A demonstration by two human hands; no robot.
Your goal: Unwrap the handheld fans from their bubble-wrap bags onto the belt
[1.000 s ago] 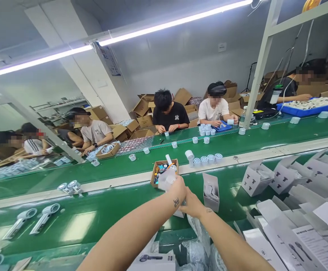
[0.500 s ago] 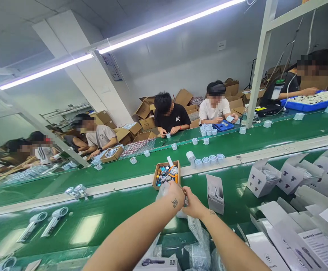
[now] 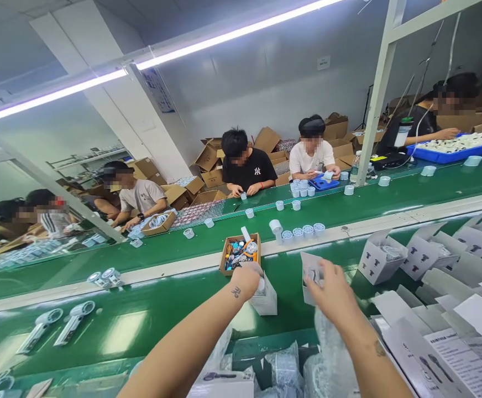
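My left hand is closed at the upper left edge of an open white box, its fingertips partly hidden. Something pale and wrapped shows in the mouth of that box. Just to the right, my right hand grips the side of a second open white box, thumb in front and fingers above. Inside this second box lies a part in clear wrapping. A clear bubble-wrap sleeve hangs below my right hand; whether the hand also holds it, I cannot tell.
A cardboard tray of small tools and parts sits beyond my left hand. Round pale-blue caps line the ledge. Handheld fans lie on the left. Printed boxes crowd the right. Co-workers sit across the green belt.
My hands were together over one box; they have come apart. My right hand has moved right onto the second box, and the bubble-wrap sleeve has shifted right too.
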